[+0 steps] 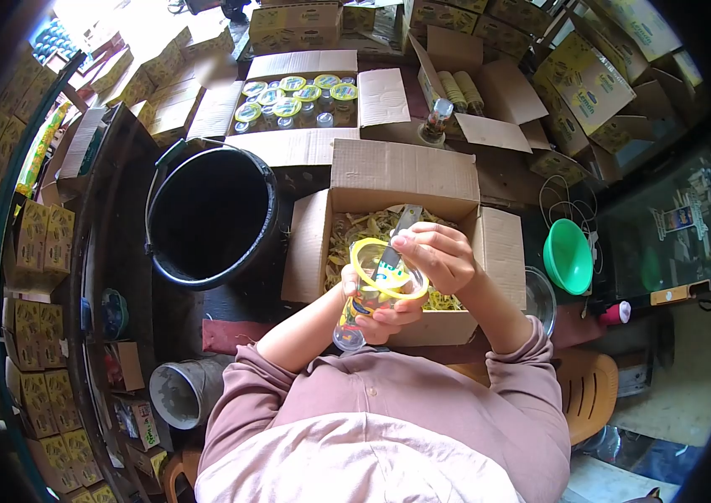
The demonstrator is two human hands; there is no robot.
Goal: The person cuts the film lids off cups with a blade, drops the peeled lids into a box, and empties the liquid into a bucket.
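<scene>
Carton-lined room; yellow-rimmed container before the person's chest.
Should the left hand's wrapped fingers slacken, the container could slip; a hard push on the flat strip could jolt it. Bent inward, the right hand pinches that strip at its mouth, near an open carton.

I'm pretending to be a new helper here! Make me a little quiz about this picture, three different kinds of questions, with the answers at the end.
1. Pick one: which hand holds the jar?
A) left
B) right

2. True or false: the big bucket is green.

3. Fill the gap: the jar's rim is ____.

Key:
1. A, the left hand.
2. False: the bucket is black.
3. Yellow.
</scene>
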